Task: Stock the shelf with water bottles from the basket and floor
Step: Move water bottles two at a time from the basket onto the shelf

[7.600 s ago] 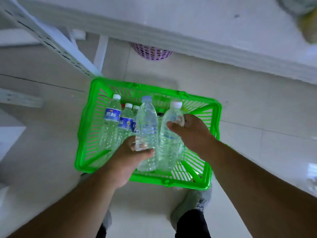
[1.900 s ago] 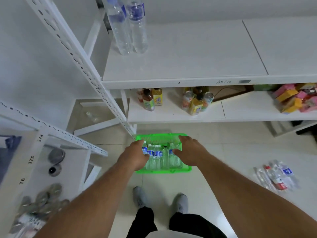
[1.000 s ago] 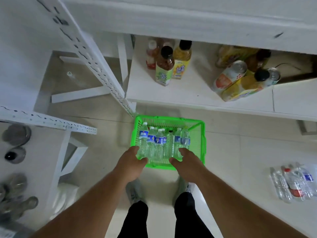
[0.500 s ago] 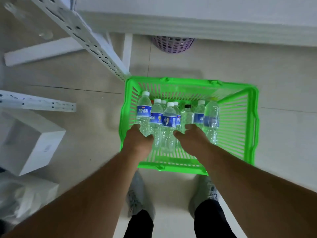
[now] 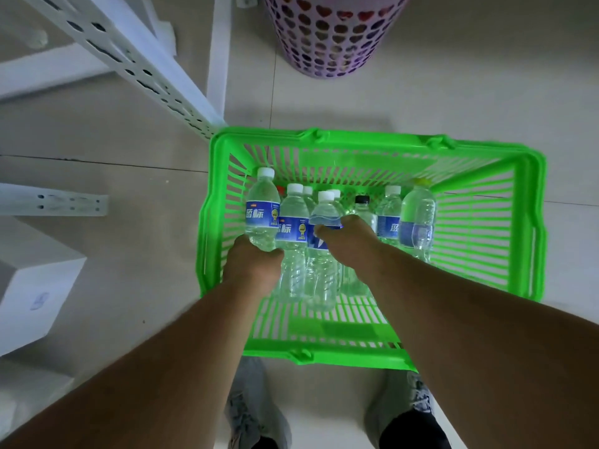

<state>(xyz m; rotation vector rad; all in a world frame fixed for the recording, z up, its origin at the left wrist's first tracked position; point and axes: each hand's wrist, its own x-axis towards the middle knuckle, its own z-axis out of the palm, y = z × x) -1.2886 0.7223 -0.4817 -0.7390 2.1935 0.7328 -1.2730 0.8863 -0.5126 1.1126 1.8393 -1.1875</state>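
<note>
gripping bottles [image 5: 293,241] in the basket [image 5: 531,228], fingers [image 5: 327,233] wrapped round them.

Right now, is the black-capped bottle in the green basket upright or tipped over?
Upright. The black-capped bottle stands among the other bottles in the green basket, cap pointing up; the right hand hides much of its body.

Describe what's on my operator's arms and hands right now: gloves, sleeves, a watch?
Nothing worn: left hand and right hand are bare, no gloves, rings or watch visible. Both forearms are bare to the frame edge, no sleeves showing.
</note>
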